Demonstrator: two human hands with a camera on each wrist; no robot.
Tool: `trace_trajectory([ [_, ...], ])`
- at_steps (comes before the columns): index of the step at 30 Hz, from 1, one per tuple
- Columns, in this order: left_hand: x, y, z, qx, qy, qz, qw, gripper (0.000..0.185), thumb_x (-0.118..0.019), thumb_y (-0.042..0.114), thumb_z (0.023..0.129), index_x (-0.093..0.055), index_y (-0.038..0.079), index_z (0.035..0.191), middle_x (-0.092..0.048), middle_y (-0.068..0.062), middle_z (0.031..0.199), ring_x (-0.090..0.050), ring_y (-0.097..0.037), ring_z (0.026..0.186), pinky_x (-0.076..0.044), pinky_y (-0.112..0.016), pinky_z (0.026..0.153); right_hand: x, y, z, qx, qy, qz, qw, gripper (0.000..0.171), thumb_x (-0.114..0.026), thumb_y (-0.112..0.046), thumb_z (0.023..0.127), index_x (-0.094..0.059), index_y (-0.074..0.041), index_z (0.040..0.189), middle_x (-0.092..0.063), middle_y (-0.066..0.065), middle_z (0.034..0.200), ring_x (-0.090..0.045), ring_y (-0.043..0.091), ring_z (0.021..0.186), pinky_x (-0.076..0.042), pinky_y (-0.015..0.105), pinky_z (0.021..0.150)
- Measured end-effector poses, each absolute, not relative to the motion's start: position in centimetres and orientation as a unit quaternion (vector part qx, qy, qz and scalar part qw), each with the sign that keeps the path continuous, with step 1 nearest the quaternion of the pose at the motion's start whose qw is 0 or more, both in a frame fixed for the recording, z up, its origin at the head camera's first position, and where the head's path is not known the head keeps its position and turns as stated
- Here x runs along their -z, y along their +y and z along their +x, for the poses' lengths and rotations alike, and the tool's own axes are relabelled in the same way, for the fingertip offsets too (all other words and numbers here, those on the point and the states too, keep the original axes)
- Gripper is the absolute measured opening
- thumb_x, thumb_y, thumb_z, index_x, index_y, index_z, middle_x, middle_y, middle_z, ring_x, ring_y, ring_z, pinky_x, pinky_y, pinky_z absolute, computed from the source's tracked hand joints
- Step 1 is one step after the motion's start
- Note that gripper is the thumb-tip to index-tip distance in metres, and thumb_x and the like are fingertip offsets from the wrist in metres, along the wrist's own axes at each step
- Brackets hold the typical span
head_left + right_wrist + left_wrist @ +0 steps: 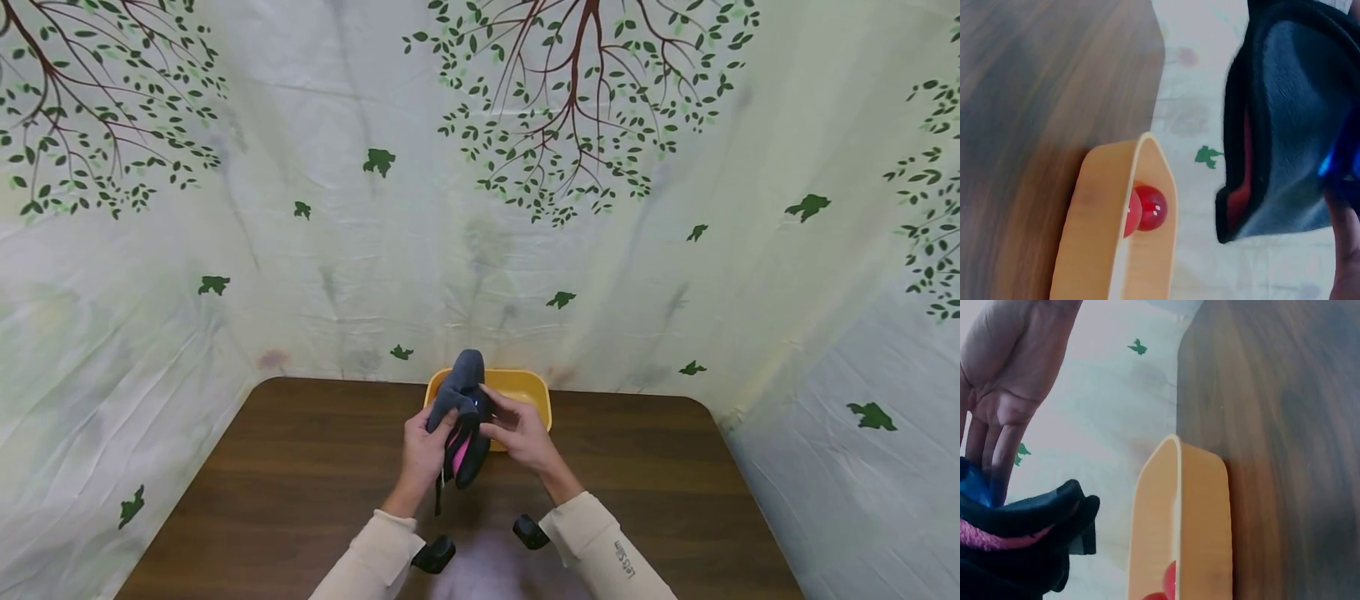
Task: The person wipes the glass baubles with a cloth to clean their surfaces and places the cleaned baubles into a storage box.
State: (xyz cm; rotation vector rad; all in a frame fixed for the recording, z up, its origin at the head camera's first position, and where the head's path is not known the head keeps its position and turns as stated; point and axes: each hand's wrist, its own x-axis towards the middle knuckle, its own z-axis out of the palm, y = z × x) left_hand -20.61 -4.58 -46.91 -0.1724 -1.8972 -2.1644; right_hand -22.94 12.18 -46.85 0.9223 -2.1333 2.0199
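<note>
A soft dark blue-grey fabric pouch-like thing [457,383] with black edging and a pink lining is held up over the table. My left hand [425,446] pinches its left side, thumb on top. From the right, my right hand [525,432] reaches in, thumb and fingers spread around a shiny blue round thing [972,481] against the fabric. In the right wrist view the fabric's black-edged opening faces the camera side, and one finger [1342,231] of my right hand touches the blue thing.
Behind the hands, at the table's far edge, stands a yellow tray [536,387] with red balls [1150,207] in it. The brown wooden table [315,500] ends at a light cloth backdrop [300,267] printed with leaves and branches.
</note>
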Motion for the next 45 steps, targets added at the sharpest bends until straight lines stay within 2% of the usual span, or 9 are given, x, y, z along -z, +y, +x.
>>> trace_trajectory([
  [4, 46.8, -4.6, -20.5, 0.741, -0.657, -0.079, 0.114, 0.037, -0.064, 0.002, 0.091, -0.058, -0.008, 0.126, -0.064, -0.025, 0.115, -0.066, -0.016, 0.098, -0.053, -0.027, 0.086, 46.8, 11.8, -22.6, -0.68, -0.698, 0.221, 0.031, 0.045, -0.062, 0.0, 0.091, -0.05, 0.012, 0.132, -0.056, 0.03, 0.125, -0.06, 0.035, 0.111, -0.052, 0.037, 0.087],
  [11, 46.9, -4.6, -20.3, 0.713, -0.684, -0.109, 0.108, 0.059, -0.07, 0.003, 0.085, -0.047, 0.005, 0.14, -0.048, -0.01, 0.142, -0.051, -0.032, 0.126, -0.047, -0.034, 0.094, 46.6, 10.9, -22.4, -0.708, -0.697, 0.107, 0.039, 0.028, -0.056, -0.013, 0.098, -0.067, 0.012, 0.109, -0.069, 0.019, 0.091, -0.067, 0.013, 0.074, -0.058, 0.035, 0.068],
  [16, 46.9, -4.7, -20.4, 0.726, -0.673, -0.085, 0.116, 0.051, -0.067, 0.002, 0.088, -0.051, 0.0, 0.136, -0.055, -0.019, 0.133, -0.06, -0.029, 0.115, -0.05, -0.034, 0.091, 46.7, 10.7, -22.2, -0.713, -0.684, 0.15, 0.041, 0.035, -0.061, -0.007, 0.094, -0.058, 0.01, 0.124, -0.063, 0.027, 0.115, -0.068, 0.025, 0.096, -0.057, 0.034, 0.075],
  [20, 46.9, -4.7, -20.7, 0.737, -0.661, -0.055, 0.134, 0.036, -0.065, 0.005, 0.091, -0.059, -0.01, 0.123, -0.065, -0.024, 0.113, -0.066, -0.014, 0.094, -0.054, -0.026, 0.083, 47.2, 10.8, -22.3, -0.711, -0.662, 0.224, 0.071, 0.046, -0.068, -0.003, 0.088, -0.053, 0.009, 0.131, -0.056, 0.028, 0.127, -0.06, 0.03, 0.111, -0.053, 0.031, 0.084],
  [27, 46.9, -4.7, -20.7, 0.777, -0.618, -0.015, 0.114, 0.032, -0.059, 0.01, 0.096, -0.059, -0.016, 0.115, -0.071, -0.007, 0.092, -0.065, -0.007, 0.079, -0.054, -0.021, 0.073, 48.2, 11.1, -22.6, -0.67, -0.657, 0.324, 0.117, 0.053, -0.07, 0.005, 0.083, -0.053, 0.005, 0.133, -0.053, 0.023, 0.134, -0.052, 0.029, 0.123, -0.047, 0.034, 0.095],
  [31, 47.2, -4.5, -20.3, 0.76, -0.64, -0.03, 0.109, 0.03, -0.062, 0.009, 0.094, -0.061, -0.013, 0.115, -0.07, -0.016, 0.097, -0.067, -0.013, 0.082, -0.055, -0.024, 0.075, 48.0, 11.0, -22.2, -0.68, -0.686, 0.244, 0.087, 0.05, -0.067, 0.008, 0.084, -0.053, 0.006, 0.132, -0.055, 0.025, 0.13, -0.057, 0.031, 0.116, -0.051, 0.033, 0.09],
  [34, 47.2, -4.3, -20.1, 0.741, -0.66, -0.058, 0.108, 0.038, -0.065, 0.007, 0.091, -0.059, -0.005, 0.127, -0.065, -0.021, 0.116, -0.067, -0.022, 0.098, -0.054, -0.029, 0.085, 47.7, 10.9, -22.0, -0.7, -0.687, 0.183, 0.066, 0.042, -0.062, 0.005, 0.09, -0.052, 0.009, 0.131, -0.057, 0.029, 0.125, -0.06, 0.034, 0.11, -0.054, 0.034, 0.084],
  [38, 46.5, -4.1, -19.5, 0.721, -0.679, -0.091, 0.105, 0.054, -0.067, 0.005, 0.088, -0.05, 0.006, 0.139, -0.051, -0.011, 0.14, -0.053, -0.03, 0.123, -0.047, -0.035, 0.094, 47.3, 10.8, -21.9, -0.721, -0.677, 0.132, 0.06, 0.034, -0.058, -0.007, 0.096, -0.057, 0.01, 0.125, -0.062, 0.029, 0.116, -0.066, 0.033, 0.099, -0.057, 0.039, 0.074],
  [45, 47.0, -4.3, -19.9, 0.733, -0.666, -0.084, 0.109, 0.053, -0.068, 0.003, 0.087, -0.051, 0.006, 0.138, -0.05, -0.009, 0.141, -0.051, -0.026, 0.126, -0.047, -0.032, 0.095, 47.3, 10.9, -21.9, -0.733, -0.659, 0.16, 0.055, 0.036, -0.061, -0.006, 0.094, -0.056, 0.011, 0.126, -0.06, 0.029, 0.12, -0.066, 0.025, 0.101, -0.057, 0.034, 0.076],
])
